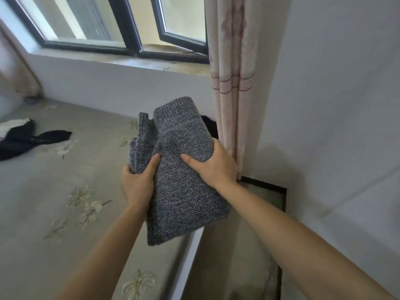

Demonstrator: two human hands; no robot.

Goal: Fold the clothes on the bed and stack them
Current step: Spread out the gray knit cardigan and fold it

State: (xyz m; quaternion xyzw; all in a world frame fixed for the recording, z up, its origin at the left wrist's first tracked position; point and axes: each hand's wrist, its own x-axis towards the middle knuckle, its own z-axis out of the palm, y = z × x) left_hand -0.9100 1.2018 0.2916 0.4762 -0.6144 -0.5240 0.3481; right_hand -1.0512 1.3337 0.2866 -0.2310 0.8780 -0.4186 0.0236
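A folded grey knit sweater (179,174) is held in the air above the right edge of the bed (43,202). My left hand (137,182) grips its left side, thumb on top. My right hand (213,164) holds its right side, thumb across the knit and fingers hidden behind it. A dark garment (208,124) peeks out behind the sweater, by the curtain. Far left on the bed lies an unfolded black and white garment (26,137).
The bed has a grey-green sheet with pale flower prints. A pink-patterned curtain (231,83) hangs by the wall corner at right. The window (121,29) with its sill runs behind the bed. A dark-framed panel (279,204) sits beside the bed at right.
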